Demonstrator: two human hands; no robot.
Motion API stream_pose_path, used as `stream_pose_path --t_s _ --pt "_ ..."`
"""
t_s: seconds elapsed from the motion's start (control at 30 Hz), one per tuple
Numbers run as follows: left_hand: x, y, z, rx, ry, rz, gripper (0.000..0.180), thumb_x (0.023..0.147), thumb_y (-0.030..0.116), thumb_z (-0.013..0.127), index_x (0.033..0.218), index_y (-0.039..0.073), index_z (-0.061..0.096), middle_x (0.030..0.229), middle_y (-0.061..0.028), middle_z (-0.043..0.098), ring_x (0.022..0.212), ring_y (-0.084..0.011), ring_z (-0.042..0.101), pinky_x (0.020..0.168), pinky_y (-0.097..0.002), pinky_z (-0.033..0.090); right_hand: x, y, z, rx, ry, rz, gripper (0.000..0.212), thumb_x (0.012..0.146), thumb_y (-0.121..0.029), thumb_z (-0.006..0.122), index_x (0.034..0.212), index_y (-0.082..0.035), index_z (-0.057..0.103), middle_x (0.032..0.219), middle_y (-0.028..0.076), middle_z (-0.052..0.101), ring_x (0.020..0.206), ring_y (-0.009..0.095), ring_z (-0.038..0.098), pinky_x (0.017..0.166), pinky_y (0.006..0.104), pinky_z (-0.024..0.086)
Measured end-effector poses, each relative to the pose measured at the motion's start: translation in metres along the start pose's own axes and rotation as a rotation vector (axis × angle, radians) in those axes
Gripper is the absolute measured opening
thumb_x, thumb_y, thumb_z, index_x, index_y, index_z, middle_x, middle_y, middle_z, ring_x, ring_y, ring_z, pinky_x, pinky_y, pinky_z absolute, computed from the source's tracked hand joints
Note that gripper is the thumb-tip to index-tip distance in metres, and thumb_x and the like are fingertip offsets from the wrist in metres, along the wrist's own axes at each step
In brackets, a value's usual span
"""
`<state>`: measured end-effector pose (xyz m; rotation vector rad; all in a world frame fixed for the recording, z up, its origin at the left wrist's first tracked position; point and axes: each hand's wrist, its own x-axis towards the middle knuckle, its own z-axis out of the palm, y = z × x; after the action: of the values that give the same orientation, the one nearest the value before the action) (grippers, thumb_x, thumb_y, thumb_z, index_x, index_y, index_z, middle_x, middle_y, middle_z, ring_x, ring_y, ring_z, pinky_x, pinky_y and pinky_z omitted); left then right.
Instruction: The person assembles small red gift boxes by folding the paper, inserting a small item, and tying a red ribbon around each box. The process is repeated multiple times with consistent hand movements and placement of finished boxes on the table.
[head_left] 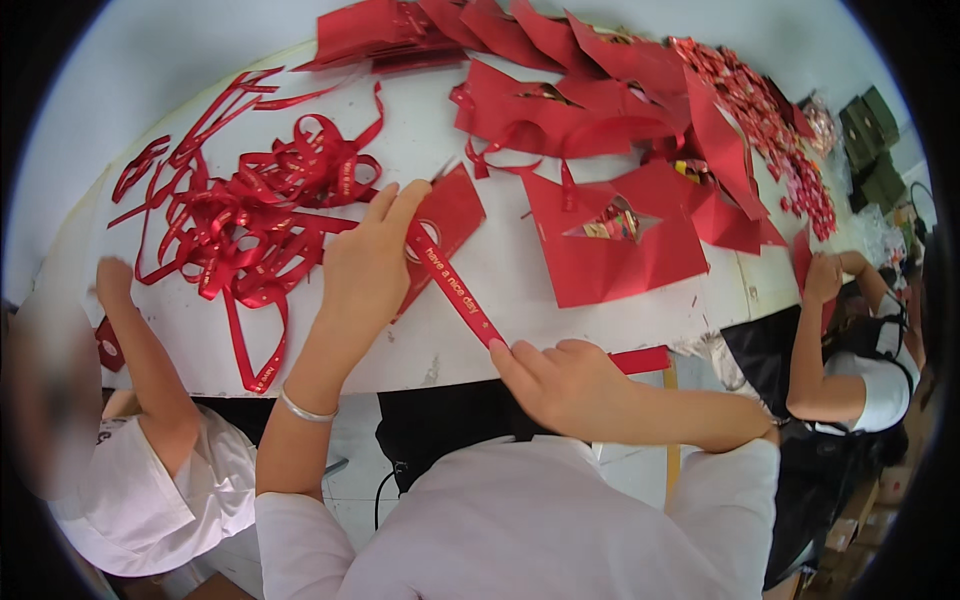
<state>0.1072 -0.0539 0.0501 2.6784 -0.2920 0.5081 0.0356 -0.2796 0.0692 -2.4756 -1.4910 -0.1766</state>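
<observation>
A red satin ribbon point(455, 283) with pale gold lettering stretches slantwise between my hands over the table's front. My left hand point(365, 260), a silver bangle on its wrist, is closed at the ribbon's upper end. The lower end is pinched between the thumb and fingers of my right hand point(560, 385). Partly covered by my left hand lies a flat red folded card box point(455, 220) with a round pale mark. A thin grey tip shows just beyond my left fingers; its kind I cannot tell. Left of this hand is a tangled heap of red ribbon point(300, 170).
On the white table point(420, 350), a red gift box point(620, 240) with wrapped pieces in its opening stands right of my hands. More red boxes point(570, 110) and a pile of wrapped sweets point(750, 100) lie behind. Co-workers sit on both sides, a hand point(823, 278) at right.
</observation>
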Motion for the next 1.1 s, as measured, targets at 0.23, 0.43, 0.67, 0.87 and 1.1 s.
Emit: stream_pose_path --t_s 0.23,0.43,0.67,0.87,1.1 --pt "-0.002 -0.007 -0.012 0.053 -0.004 0.145 0.032 0.076 -0.003 0.054 0.101 0.013 0.064 0.115 -0.0110 0.061 0.077 -0.0332 0.064 0.066 -0.0380 0.051 -0.055 0.032 0.043 1.682 -0.046 0.871 0.020 0.088 -0.008 0.056 0.105 0.002 0.060 0.070 0.010 0.064 0.053 0.011 0.055 0.054 0.0225 0.045" --pt "-0.002 -0.006 -0.010 0.049 -0.117 0.091 0.040 0.081 -0.005 0.055 0.117 0.011 0.059 0.122 -0.0160 0.057 0.114 -0.0311 0.055 0.090 -0.0339 0.046 -0.084 0.049 0.029 1.746 -0.072 0.879 0.028 0.093 -0.022 0.053 0.092 0.004 0.063 0.066 0.011 0.065 0.054 0.014 0.059 0.054 0.0245 0.048" --pt "0.000 -0.005 -0.010 0.024 -0.143 0.082 0.041 0.082 -0.004 0.056 0.120 0.011 0.057 0.121 -0.0123 0.059 0.114 -0.0280 0.056 0.091 -0.0335 0.045 -0.084 0.041 0.020 1.511 -0.116 0.889 0.029 0.098 -0.018 0.041 0.104 0.003 0.060 0.066 0.008 0.063 0.057 0.014 0.059 0.057 0.0245 0.047" --pt "0.000 -0.005 -0.010 -0.008 -0.082 0.107 0.036 0.082 -0.001 0.057 0.116 0.012 0.059 0.111 -0.0097 0.064 0.096 -0.0263 0.063 0.081 -0.0315 0.048 -0.086 0.022 0.016 1.286 0.094 0.739 0.035 0.097 -0.002 0.035 0.131 -0.002 0.046 0.081 0.006 0.060 0.073 0.013 0.057 0.067 0.0242 0.046" --pt "-0.002 0.001 -0.014 -0.087 -0.133 -0.039 0.035 0.080 -0.003 0.058 0.113 0.009 0.059 0.100 -0.0118 0.065 0.084 -0.0245 0.063 0.076 -0.0299 0.047 -0.098 -0.003 0.010 1.195 0.121 0.888 0.035 0.094 0.002 0.034 0.126 -0.003 0.046 0.090 0.010 0.060 0.068 0.014 0.056 0.067 0.0280 0.048"
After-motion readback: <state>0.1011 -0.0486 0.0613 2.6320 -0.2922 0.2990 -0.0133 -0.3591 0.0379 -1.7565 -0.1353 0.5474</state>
